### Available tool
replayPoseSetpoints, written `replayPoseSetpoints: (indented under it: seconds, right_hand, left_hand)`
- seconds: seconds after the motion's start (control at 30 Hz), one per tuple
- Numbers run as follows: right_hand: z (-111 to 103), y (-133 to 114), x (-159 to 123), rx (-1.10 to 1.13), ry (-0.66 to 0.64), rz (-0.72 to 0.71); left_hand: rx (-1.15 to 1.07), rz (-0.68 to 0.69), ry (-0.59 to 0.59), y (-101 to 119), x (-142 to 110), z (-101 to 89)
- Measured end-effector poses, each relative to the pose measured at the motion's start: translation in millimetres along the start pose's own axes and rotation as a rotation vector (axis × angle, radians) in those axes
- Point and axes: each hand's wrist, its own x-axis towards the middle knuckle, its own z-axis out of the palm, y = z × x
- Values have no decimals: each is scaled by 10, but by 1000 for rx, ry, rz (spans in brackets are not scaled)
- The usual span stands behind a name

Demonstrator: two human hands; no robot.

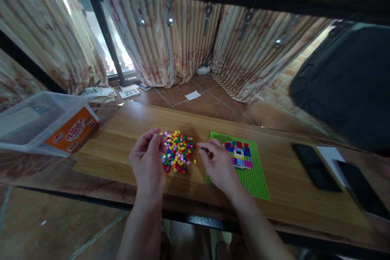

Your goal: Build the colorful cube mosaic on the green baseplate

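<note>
A heap of small coloured bricks (178, 152) lies on the wooden board in front of me. At its left edge is my left hand (148, 158), thumb and fingers curled together; whatever sits between the fingertips is hidden or too small to name. My right hand (217, 163) hovers between the heap and a green baseplate (258, 174), its thumb and forefinger pinched around something small and dark. Partly behind that hand, a multicoloured block of bricks (243, 155) with a white patch in its middle is built on the baseplate.
The wooden board (115, 146) rests on a low table. On the left stands a clear plastic box (57, 109) with an orange label. Two dark phones (317, 166) and a white paper (330, 154) lie at the right. Curtains (170, 48) and a dark covered object (347, 81) are beyond.
</note>
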Motion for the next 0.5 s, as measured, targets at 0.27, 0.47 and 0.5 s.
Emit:
replayPoseSetpoints:
  seconds: [0.27, 0.47, 0.5]
  right_hand:
    - [-768, 334, 40, 237, 321, 307]
    - [-1102, 554, -46, 221, 274, 479]
    - [-1114, 573, -59, 221, 253, 499]
  left_hand:
    - [15, -8, -35, -31, -42, 58]
    - [50, -18, -62, -52, -76, 97]
    - [57, -19, -65, -55, -85, 105]
